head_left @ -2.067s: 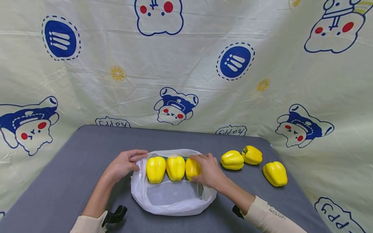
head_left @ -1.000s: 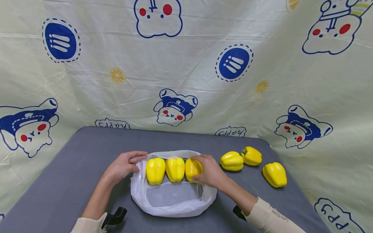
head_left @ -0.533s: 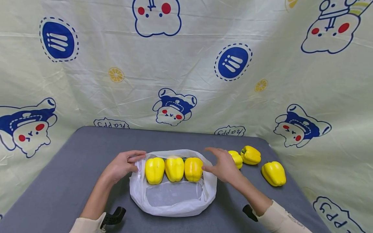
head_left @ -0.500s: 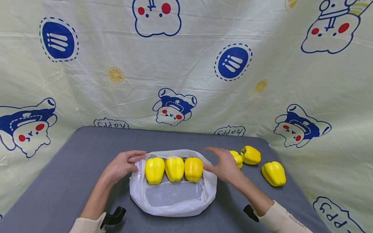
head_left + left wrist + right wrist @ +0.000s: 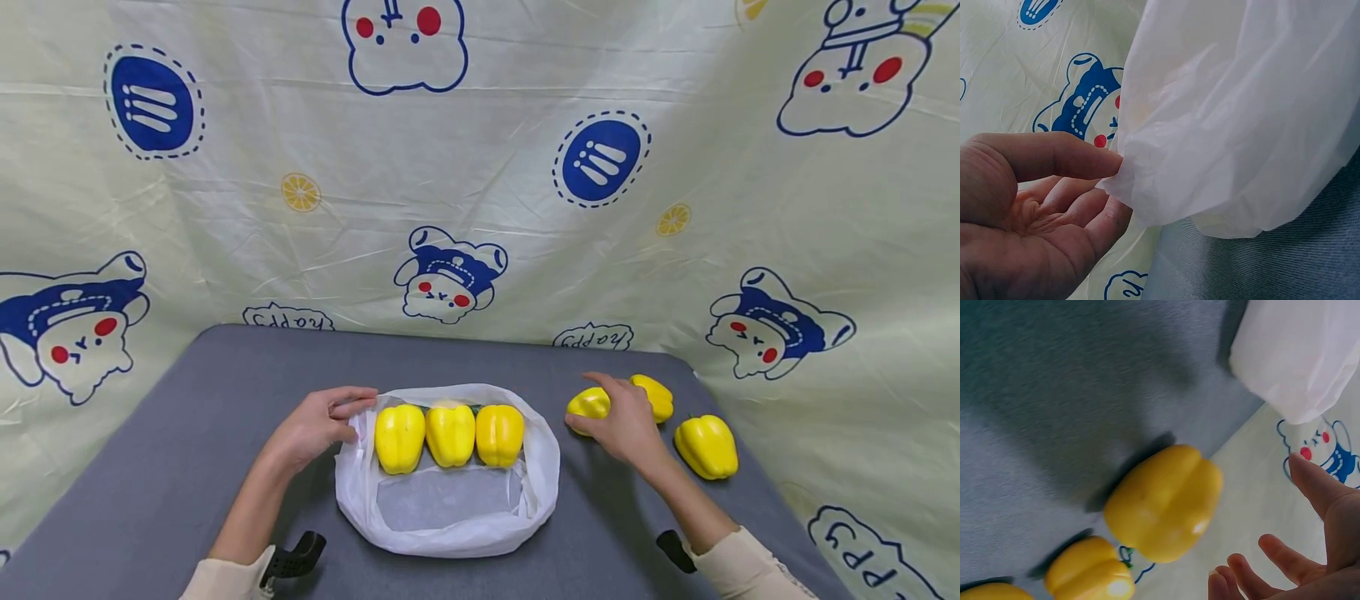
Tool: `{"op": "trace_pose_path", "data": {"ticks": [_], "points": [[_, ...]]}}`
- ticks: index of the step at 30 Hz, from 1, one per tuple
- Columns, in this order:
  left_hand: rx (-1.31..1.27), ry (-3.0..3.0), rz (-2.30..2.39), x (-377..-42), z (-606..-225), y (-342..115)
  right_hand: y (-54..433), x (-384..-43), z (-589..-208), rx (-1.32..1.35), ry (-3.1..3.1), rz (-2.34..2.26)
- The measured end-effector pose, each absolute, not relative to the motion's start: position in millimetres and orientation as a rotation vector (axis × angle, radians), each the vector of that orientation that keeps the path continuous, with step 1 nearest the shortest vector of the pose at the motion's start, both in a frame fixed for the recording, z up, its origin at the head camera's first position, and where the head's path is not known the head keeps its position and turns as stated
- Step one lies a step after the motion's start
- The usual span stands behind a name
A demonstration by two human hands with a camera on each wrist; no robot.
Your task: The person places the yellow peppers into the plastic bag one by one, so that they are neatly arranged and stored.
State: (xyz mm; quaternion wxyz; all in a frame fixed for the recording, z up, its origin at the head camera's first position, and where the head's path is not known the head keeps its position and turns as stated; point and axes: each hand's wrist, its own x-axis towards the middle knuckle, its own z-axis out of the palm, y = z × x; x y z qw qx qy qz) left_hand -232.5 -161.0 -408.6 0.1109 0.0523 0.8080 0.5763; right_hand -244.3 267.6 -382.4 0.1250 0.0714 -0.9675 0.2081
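A white plastic bag (image 5: 450, 540) stands with its mouth wide, and three yellow bell peppers (image 5: 450, 436) lie in a row along its far side. My left hand (image 5: 311, 427) pinches the bag's left edge; in the left wrist view the thumb and fingers (image 5: 1094, 159) have a corner of the film between them. To the right of the bag, my right hand (image 5: 628, 419) hovers over another yellow bell pepper (image 5: 587, 403), fingers spread and holding nothing. In the right wrist view that pepper (image 5: 1163, 503) is apart from the fingers.
Behind the right hand lies a partly hidden yellow bell pepper (image 5: 658, 398). Farther right, one more pepper (image 5: 707, 447) rests near the table's right edge. The grey table (image 5: 225, 375) ends against a cartoon-printed curtain (image 5: 480, 167).
My right hand has let go of the rightmost pepper in the bag and moved right to the peppers outside. The left hand stays at the bag's edge.
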Motion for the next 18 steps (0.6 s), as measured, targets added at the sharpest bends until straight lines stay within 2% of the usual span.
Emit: {"op": "trace_pose_path", "data": {"ticks": [18], "points": [[0.150, 2.379, 1.698, -232.9, -408.8, -160.9, 291.8, -253.1, -403.9, 0.114, -2.827, 0.561]]}}
